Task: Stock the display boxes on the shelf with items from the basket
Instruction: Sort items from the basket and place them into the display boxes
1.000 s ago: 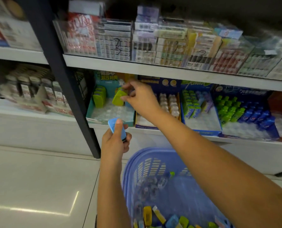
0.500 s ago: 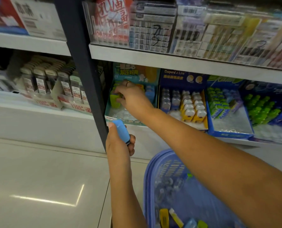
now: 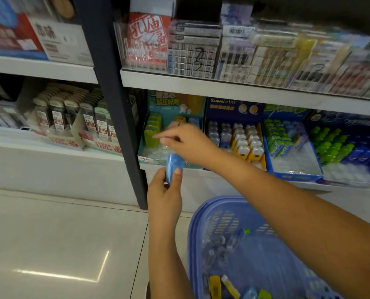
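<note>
On the lower shelf stands a teal display box (image 3: 145,159) with a row of green items (image 3: 152,133) upright at its left side. My right hand (image 3: 189,144) hovers over this box, its fingers stretched left toward the green row and holding nothing. Just below the box's front edge, my left hand (image 3: 165,192) grips a blue item (image 3: 174,165). The blue basket (image 3: 202,214) sits on the floor at the lower right, with several yellow, green and blue items (image 3: 215,285) in its bottom.
A dark shelf post (image 3: 115,108) rises just left of the teal box. To the right are more display boxes: a navy one with small bottles (image 3: 238,137) and blue ones with green and blue items (image 3: 331,145). The upper shelf (image 3: 223,85) overhangs.
My right hand set the green item into the row at the box's left and let go, then drew back a little. My left hand lifted the blue item closer to the box.
</note>
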Action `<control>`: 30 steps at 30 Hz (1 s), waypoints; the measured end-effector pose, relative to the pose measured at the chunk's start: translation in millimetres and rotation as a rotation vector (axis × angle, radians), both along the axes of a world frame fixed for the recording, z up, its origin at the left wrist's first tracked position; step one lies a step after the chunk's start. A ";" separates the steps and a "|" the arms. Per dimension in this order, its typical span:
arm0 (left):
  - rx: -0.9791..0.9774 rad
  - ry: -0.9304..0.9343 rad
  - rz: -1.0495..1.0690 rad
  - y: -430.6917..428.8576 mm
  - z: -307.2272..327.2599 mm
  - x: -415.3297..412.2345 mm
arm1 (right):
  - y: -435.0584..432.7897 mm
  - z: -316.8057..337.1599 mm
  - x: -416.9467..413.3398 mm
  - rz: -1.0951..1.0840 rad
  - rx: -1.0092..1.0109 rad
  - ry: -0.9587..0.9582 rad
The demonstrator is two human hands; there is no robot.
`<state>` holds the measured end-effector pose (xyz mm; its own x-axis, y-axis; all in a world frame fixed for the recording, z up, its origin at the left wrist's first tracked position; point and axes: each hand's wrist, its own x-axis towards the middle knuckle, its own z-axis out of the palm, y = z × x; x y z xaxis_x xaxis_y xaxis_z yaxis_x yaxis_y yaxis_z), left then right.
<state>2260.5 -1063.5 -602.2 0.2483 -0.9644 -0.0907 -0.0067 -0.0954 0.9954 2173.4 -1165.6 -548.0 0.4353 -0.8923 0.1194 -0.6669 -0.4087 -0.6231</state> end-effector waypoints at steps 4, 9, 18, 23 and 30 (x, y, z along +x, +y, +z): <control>-0.099 -0.051 0.030 -4.1 5.8 -11.4 | 27.8 8.6 -47.8 0.025 0.402 -0.351; -0.164 -0.177 -0.004 -15.5 9.0 -24.8 | 29.9 16.1 -78.0 -0.054 0.301 -0.381; -0.173 -0.863 -0.255 -31.3 -3.4 -40.7 | -17.5 -7.1 -64.2 -0.288 -0.199 0.095; -0.192 -0.890 -0.234 -34.4 -5.5 -42.2 | -19.3 -21.7 -63.3 -0.297 -0.180 0.125; -0.198 -0.894 -0.215 -34.3 -6.2 -43.7 | -26.2 4.6 -49.9 -0.201 -0.079 0.396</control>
<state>2216.8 -1097.8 -608.5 -0.0388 -0.9752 0.2178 -0.7740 0.1672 0.6108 2123.5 -1191.8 -543.4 0.2800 -0.9587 0.0491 -0.9188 -0.2825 -0.2757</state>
